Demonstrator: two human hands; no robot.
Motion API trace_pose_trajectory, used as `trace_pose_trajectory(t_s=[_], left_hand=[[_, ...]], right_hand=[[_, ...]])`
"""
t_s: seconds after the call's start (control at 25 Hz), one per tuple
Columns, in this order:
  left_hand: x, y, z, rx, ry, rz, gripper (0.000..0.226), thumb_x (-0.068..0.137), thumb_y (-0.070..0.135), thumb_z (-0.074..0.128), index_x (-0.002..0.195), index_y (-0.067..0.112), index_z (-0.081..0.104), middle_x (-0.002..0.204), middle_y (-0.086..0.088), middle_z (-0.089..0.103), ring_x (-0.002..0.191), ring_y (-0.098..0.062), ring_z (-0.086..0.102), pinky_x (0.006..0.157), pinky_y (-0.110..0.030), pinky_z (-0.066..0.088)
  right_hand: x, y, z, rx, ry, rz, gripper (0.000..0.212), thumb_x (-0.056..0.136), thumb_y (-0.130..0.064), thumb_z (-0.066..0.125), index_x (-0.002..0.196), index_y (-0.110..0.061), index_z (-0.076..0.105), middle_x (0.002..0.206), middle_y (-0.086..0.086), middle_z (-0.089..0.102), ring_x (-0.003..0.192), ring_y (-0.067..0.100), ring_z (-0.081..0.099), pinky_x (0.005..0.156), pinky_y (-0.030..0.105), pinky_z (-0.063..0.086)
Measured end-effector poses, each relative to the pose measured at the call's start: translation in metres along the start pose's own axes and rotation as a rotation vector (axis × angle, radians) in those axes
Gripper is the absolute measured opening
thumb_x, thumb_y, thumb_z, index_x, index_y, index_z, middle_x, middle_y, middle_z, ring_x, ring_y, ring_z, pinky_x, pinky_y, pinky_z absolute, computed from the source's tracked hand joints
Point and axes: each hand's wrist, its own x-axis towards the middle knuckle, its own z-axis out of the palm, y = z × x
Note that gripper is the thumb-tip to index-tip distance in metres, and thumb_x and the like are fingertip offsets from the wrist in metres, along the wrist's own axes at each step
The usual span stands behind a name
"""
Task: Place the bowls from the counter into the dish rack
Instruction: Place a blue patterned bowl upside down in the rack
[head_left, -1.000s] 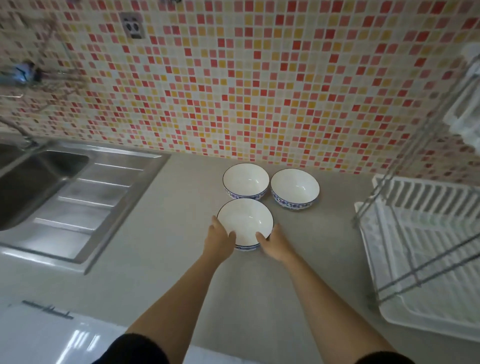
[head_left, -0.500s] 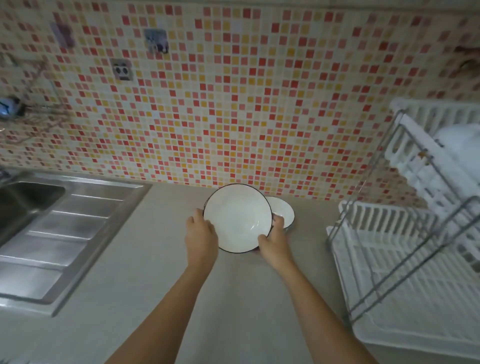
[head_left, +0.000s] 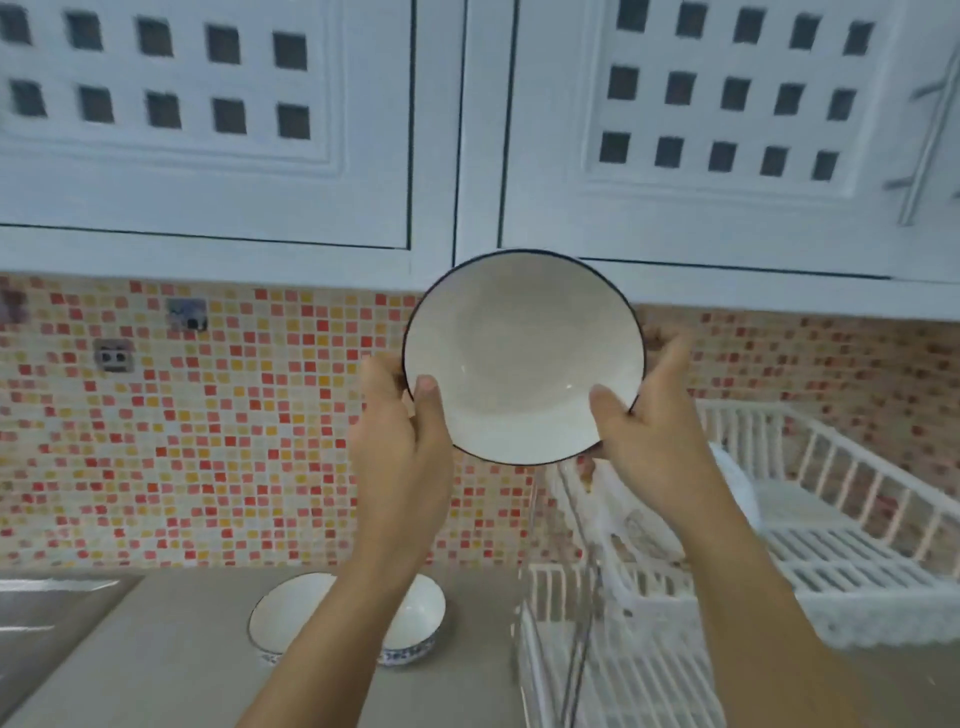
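I hold a white bowl (head_left: 522, 353) with a dark rim high in the air, its inside tilted toward me. My left hand (head_left: 402, 441) grips its left edge and my right hand (head_left: 644, 431) grips its right edge, thumbs on the inner face. Two more bowls stay on the counter below: a left bowl (head_left: 283, 616) and a right bowl (head_left: 421, 618), both partly hidden by my left forearm. The white two-tier dish rack stands at the right, with an upper tier (head_left: 852, 525) and a lower tier (head_left: 628, 670).
White wall cabinets (head_left: 218, 156) with square cut-outs hang just behind the raised bowl. A mosaic tile wall (head_left: 182, 441) runs under them. The steel sink drainboard (head_left: 47, 613) shows at the lower left. Something white lies in the rack's upper tier (head_left: 737, 483).
Both hands have lifted the bowl from just above the counter up to cabinet height and slightly right. My view has tilted upward, so the cabinets now fill the top.
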Motion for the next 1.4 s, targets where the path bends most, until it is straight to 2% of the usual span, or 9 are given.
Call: trace_pose_trajectory(t_s=[0.2,0.32,0.4,0.52,0.64,0.76,0.88,1.12,1.4], left_hand=[[-0.024,0.068,0.105,-0.097,-0.08,0.102,0.021,0.097,0.023,0.045,0.093,0.043,0.041,0.1,0.021,0.061,0.097,-0.013,0.067,0.078,-0.05,0.058],[-0.043,0.091,0.163,-0.203,-0.209,-0.031,0.003,0.09,0.044,0.045,0.09,0.041,0.043,0.099,0.015,0.063,0.1,-0.015,0.066,0.087,-0.049,0.055],[-0.052,0.1,0.199,-0.204,-0.321,-0.129,0.029,0.08,0.066,0.036,0.093,0.042,0.046,0.105,0.01,0.063,0.105,-0.019,0.064,0.095,-0.049,0.05],[-0.053,0.113,0.243,-0.099,-0.543,-0.175,0.074,0.065,0.083,0.03,0.119,0.037,0.046,0.129,0.001,0.056,0.115,-0.02,0.057,0.101,-0.047,0.043],[-0.049,0.117,0.274,-0.059,-0.681,-0.167,0.057,0.072,0.07,0.048,0.124,0.052,0.035,0.142,0.012,0.043,0.118,-0.011,0.051,0.1,-0.038,0.044],[-0.049,0.111,0.287,0.036,-0.767,-0.082,0.067,0.077,0.056,0.061,0.135,0.054,0.027,0.123,0.027,0.052,0.113,-0.003,0.056,0.091,-0.031,0.052],[-0.049,0.102,0.296,0.071,-0.819,-0.074,0.071,0.074,0.051,0.066,0.134,0.05,0.029,0.119,0.025,0.054,0.109,-0.003,0.059,0.093,-0.035,0.055],[-0.059,0.092,0.321,0.136,-0.921,-0.125,0.088,0.07,0.075,0.048,0.142,0.041,0.01,0.134,0.018,0.038,0.118,-0.002,0.051,0.092,-0.024,0.05],[-0.061,0.072,0.338,0.35,-1.027,-0.257,0.095,0.07,0.024,0.082,0.128,0.033,0.007,0.111,0.004,0.058,0.093,-0.009,0.067,0.079,-0.021,0.059]], right_hand=[[0.028,0.023,-0.14,0.102,-0.071,-0.045,0.047,0.097,-0.009,0.046,0.129,-0.041,0.034,0.118,-0.016,0.055,0.102,0.005,0.059,0.058,0.021,0.058],[0.039,0.056,-0.208,-0.001,-0.089,-0.104,0.054,0.097,-0.007,0.041,0.127,-0.051,0.035,0.118,-0.02,0.055,0.113,0.014,0.057,0.075,0.036,0.06],[0.044,0.078,-0.251,-0.118,-0.064,-0.185,0.057,0.096,-0.005,0.041,0.128,-0.051,0.032,0.121,-0.018,0.053,0.118,0.018,0.052,0.092,0.041,0.053],[0.051,0.108,-0.296,-0.303,-0.05,-0.346,0.056,0.097,-0.008,0.041,0.128,-0.051,0.025,0.12,-0.001,0.055,0.097,0.022,0.061,0.077,0.006,0.044],[0.06,0.135,-0.316,-0.301,-0.096,-0.366,0.053,0.098,-0.012,0.041,0.139,-0.042,0.026,0.114,-0.003,0.056,0.07,-0.012,0.055,0.064,0.002,0.041],[0.065,0.161,-0.331,-0.224,-0.215,-0.354,0.056,0.091,-0.05,0.049,0.14,-0.045,0.023,0.122,-0.031,0.052,0.09,0.0,0.06,0.076,0.017,0.051],[0.066,0.181,-0.335,-0.061,-0.377,-0.24,0.079,0.063,-0.089,0.038,0.133,-0.062,0.017,0.136,-0.031,0.042,0.119,-0.002,0.052,0.092,0.022,0.05],[0.085,0.205,-0.347,0.097,-0.502,-0.071,0.072,0.063,-0.085,0.047,0.128,-0.065,0.026,0.126,-0.047,0.041,0.117,-0.014,0.049,0.093,0.017,0.05],[0.093,0.234,-0.355,0.059,-0.65,-0.069,0.076,0.053,-0.078,0.067,0.122,-0.066,0.039,0.131,-0.04,0.043,0.11,0.003,0.063,0.082,0.025,0.056]])
